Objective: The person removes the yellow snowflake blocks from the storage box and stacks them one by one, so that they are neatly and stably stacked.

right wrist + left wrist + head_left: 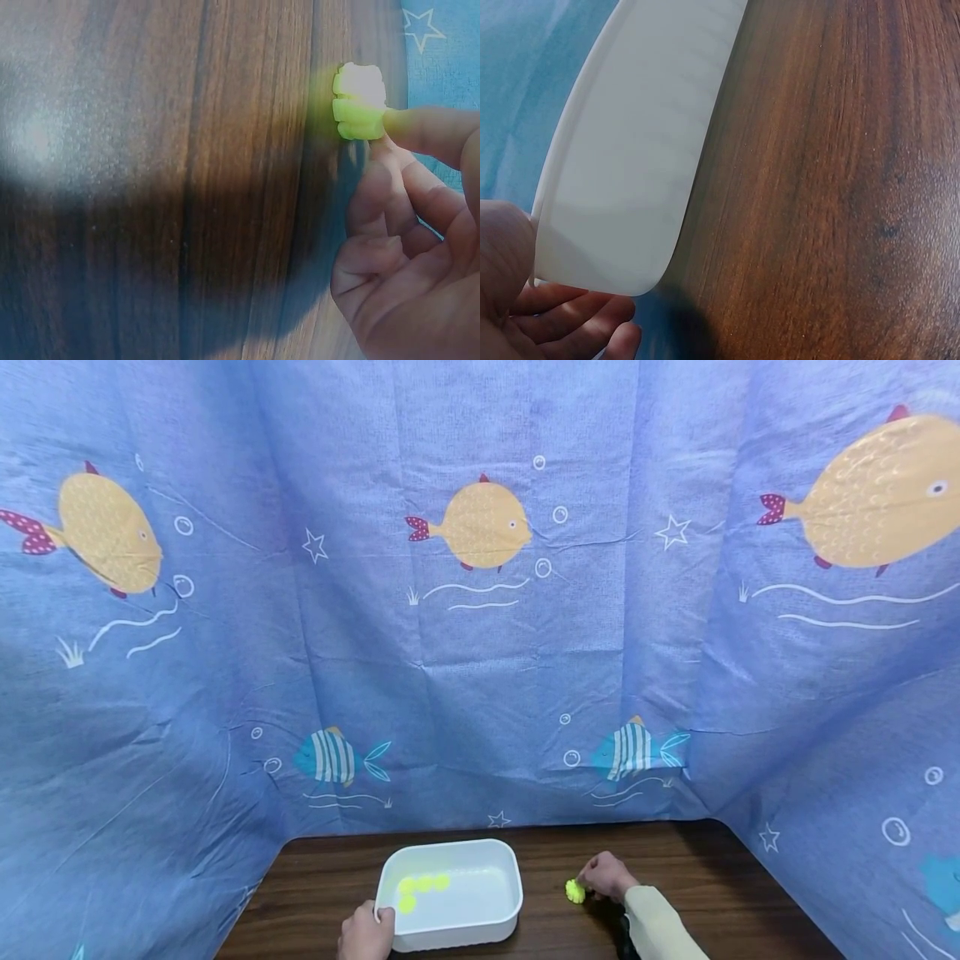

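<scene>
Our right hand (pixel 609 877) pinches a small yellow-green knobbly plastic piece (pixel 575 891), seemingly on the dark wooden tabletop (pixel 720 893); white rectangular plastic tub (pixel 450 927) lies leftward, its near-left corner gripped by our left hand (pixel 366 933).

No readable text, labels, brands or numbers anywhere.

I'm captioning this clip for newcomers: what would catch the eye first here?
The blue fish-print cloth fills the whole backdrop. Below it, on the dark wooden table, a white tub holds bright yellow pieces; the left hand grips its near corner. To the tub's right, the right hand pinches a neon-yellow piece.
</scene>
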The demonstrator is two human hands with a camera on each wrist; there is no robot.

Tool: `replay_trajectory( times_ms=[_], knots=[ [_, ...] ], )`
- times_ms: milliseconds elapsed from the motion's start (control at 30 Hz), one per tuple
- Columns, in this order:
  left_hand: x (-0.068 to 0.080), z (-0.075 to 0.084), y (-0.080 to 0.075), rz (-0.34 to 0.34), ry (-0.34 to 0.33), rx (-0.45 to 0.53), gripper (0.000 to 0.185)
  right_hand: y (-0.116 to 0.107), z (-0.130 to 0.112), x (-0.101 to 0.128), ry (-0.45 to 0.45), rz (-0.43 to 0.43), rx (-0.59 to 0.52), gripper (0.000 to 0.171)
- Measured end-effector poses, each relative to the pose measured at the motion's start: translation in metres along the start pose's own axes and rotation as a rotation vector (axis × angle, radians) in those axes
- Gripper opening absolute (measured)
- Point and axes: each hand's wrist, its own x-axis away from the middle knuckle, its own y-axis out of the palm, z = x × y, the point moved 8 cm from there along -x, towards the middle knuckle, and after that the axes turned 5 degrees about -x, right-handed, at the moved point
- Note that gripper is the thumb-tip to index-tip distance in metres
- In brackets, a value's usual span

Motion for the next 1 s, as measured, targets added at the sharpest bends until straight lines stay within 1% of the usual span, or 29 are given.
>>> replay_trajectory(
  times_ms=[133, 233, 467, 700, 867, 1000],
  knots=[
    [0.0003, -0.0004, -0.0003, 0.005, 0.007, 0.005, 0.035, 0.0017, 0.0004, -0.0023, 0.017, -0.041, -0.009, 0.007],
    [0.0001, -0.0006, 0.0001, 0.003, 0.007, 0.003, 0.035, 0.0029, 0.0018, -0.0039, 0.020, -0.054, -0.006, 0.007],
    [-0.0002, -0.0004, -0.0005, -0.006, 0.012, 0.001, 0.035, 0.0040, 0.0030, -0.0035, 0.004, -0.024, 0.012, 0.007],
    [-0.0014, -0.0015, 0.0027, -0.031, -0.005, -0.004, 0.036, 0.0059, -0.0035, -0.0007, -0.021, -0.032, 0.002, 0.006],
    [-0.0026, -0.0016, 0.0035, -0.022, -0.011, -0.005, 0.036, 0.0061, -0.0059, -0.0004, -0.036, -0.042, -0.009, 0.007],
    [-0.0040, -0.0004, 0.0024, -0.009, -0.008, -0.008, 0.036, 0.0051, -0.0056, -0.0011, -0.037, -0.038, 0.005, 0.007]
  ],
)
